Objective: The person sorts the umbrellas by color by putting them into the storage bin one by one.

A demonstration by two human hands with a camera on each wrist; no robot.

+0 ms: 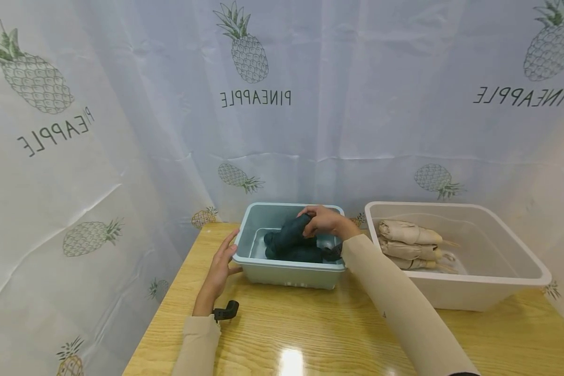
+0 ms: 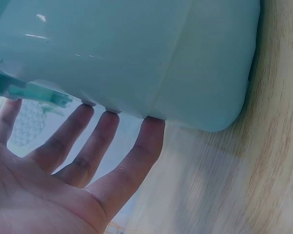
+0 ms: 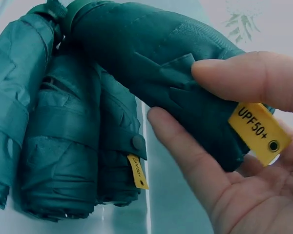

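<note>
My right hand (image 1: 326, 220) grips a folded dark green umbrella (image 3: 156, 53) near one end, thumb on one side and fingers on the other. A yellow tag (image 3: 258, 129) reading UPF50+ hangs from that end. The umbrella is raised at a tilt over several more folded green umbrellas (image 3: 58, 136), which lie side by side inside a light blue bin (image 1: 286, 265). At the bin's left side is my left hand (image 1: 219, 266), fingers spread. In the left wrist view its fingertips (image 2: 154, 127) touch the bin's outer wall.
To the right stands a larger whitish bin (image 1: 474, 282), with several folded beige umbrellas (image 1: 409, 232) along its left side. Both bins sit on a wooden table (image 1: 263, 329). A pineapple-print curtain (image 1: 319, 130) hangs behind and at the left.
</note>
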